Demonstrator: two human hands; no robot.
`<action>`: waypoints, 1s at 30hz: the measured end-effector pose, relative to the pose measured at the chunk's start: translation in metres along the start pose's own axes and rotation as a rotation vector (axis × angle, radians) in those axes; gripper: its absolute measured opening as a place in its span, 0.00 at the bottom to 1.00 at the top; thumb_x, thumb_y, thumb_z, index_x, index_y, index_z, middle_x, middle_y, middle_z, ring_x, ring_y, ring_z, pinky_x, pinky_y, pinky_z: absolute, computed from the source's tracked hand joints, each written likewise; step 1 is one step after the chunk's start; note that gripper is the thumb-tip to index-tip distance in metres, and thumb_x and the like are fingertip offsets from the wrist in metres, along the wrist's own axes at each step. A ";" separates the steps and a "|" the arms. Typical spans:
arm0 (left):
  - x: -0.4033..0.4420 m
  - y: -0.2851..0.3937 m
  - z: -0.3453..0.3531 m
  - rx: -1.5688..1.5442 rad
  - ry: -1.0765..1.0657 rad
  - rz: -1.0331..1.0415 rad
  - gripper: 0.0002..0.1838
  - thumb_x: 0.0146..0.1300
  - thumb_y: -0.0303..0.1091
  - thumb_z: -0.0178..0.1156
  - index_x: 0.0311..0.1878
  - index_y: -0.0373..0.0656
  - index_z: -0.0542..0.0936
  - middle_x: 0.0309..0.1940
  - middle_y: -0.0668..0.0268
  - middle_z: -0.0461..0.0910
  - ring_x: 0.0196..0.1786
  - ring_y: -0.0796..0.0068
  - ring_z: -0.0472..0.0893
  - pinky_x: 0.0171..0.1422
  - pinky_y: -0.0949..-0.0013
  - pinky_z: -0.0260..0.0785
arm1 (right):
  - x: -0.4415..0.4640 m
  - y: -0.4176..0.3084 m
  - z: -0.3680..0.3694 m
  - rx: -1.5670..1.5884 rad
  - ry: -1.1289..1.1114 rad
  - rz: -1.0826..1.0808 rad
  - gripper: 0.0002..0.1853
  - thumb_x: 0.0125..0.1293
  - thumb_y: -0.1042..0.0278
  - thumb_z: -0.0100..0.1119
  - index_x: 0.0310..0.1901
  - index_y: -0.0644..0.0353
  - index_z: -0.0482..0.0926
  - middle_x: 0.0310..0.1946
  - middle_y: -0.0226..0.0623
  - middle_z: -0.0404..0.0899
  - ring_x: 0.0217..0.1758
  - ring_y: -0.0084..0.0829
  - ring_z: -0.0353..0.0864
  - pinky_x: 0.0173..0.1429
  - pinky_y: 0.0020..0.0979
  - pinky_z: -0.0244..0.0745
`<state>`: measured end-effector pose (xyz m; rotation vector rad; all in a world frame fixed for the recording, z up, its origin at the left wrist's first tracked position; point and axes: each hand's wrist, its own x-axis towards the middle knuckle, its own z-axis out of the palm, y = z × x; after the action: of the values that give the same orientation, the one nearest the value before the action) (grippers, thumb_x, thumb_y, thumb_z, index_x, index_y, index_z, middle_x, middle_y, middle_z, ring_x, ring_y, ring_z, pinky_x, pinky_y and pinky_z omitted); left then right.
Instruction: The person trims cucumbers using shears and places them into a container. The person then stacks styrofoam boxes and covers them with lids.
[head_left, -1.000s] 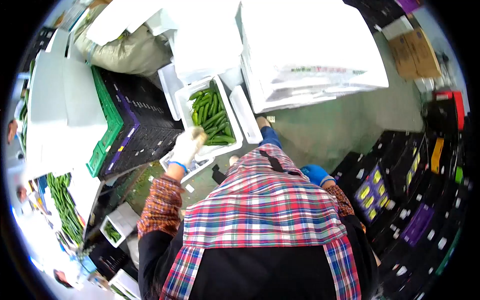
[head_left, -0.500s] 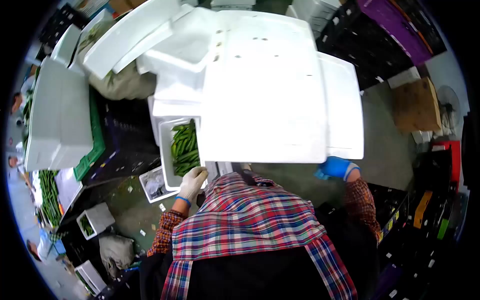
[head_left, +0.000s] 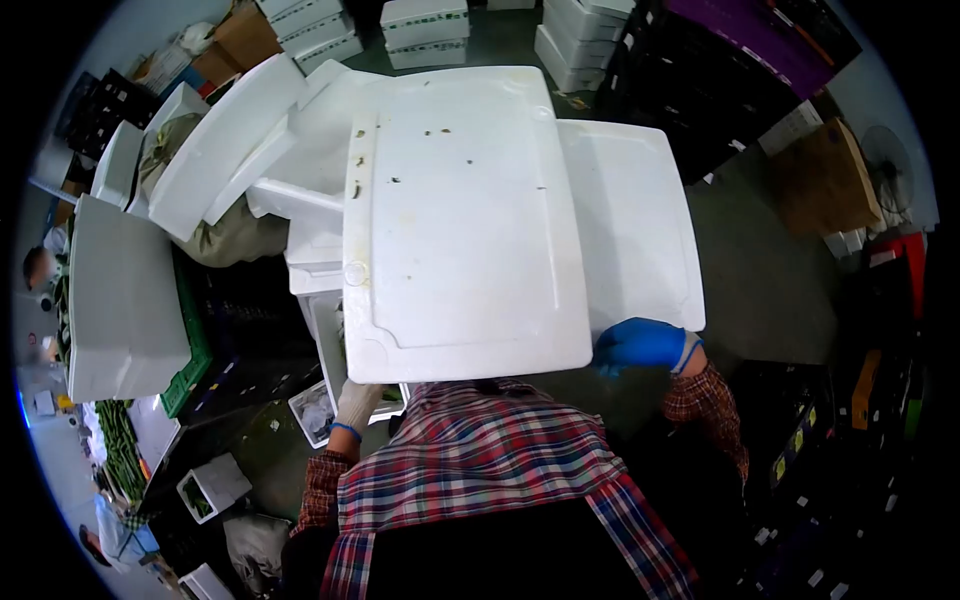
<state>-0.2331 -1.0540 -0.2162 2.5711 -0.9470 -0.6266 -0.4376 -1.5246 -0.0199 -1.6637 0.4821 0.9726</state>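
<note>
A large white foam lid (head_left: 470, 220) with brown specks lies before me, overlapping a second white lid (head_left: 635, 215) on its right. My left hand (head_left: 358, 408), in a pale glove, grips the near left corner of the large lid, its fingertips hidden beneath the edge. At the near right corner, my right hand (head_left: 645, 345), in a blue glove, is closed against the same lid, its fingers partly blurred. Below the lid's left side stands a foam box (head_left: 328, 345), mostly covered, with only a sliver of its green contents visible.
White foam boxes (head_left: 125, 310) and lids stand at left on dark crates with a green rim (head_left: 192, 365). Black crates (head_left: 795, 430) are close on my right. A cardboard box (head_left: 825, 190) and a fan (head_left: 885, 170) stand farther right. People are at the far left.
The large lid has shifted left and closer to me, covering most of the box of green peppers and exposing more of the second lid. My left hand has moved to its corner. The view has tilted up.
</note>
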 end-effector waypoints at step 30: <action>0.003 0.094 0.025 -1.891 0.435 -0.412 0.25 0.73 0.36 0.33 0.69 0.39 0.63 0.65 0.57 0.69 0.67 0.59 0.68 0.71 0.61 0.60 | 0.212 -0.183 -0.216 0.597 0.269 -1.135 0.13 0.69 0.70 0.48 0.51 0.63 0.76 0.47 0.33 0.79 0.50 0.26 0.78 0.57 0.25 0.72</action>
<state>-0.2930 -1.1280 -0.1972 0.9756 0.3834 -0.5268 -0.1037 -1.6325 -0.0651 -1.2004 -0.0568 -0.2281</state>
